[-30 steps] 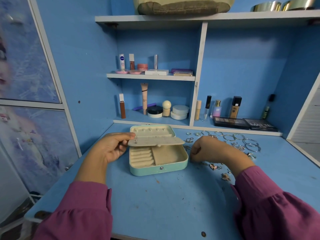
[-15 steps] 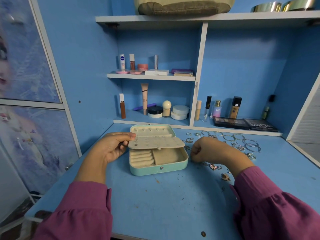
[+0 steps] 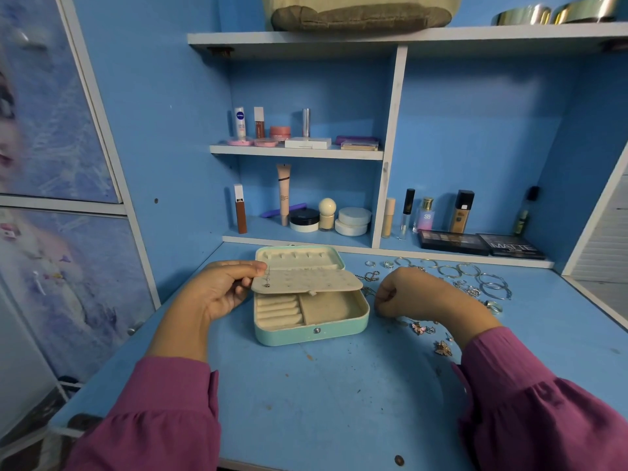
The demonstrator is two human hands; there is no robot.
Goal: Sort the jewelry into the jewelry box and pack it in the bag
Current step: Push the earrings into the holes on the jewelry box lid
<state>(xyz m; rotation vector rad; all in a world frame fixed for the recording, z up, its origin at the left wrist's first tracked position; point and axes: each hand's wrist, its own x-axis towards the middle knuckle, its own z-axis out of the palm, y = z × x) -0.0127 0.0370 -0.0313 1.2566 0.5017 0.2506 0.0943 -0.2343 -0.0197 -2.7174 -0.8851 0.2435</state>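
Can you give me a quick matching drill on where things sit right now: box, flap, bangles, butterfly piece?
Things:
1. box
2. flap
3. bangles
4. butterfly piece

Places:
A. by the right sleeve, at the near end of the loose jewelry
B. on the desk between the two hands, lid open
C. back right of the desk, in a row before the shelf
D. held at its edge by the left hand, level over the box

Pairs: 1-B, 2-D, 3-C, 4-A
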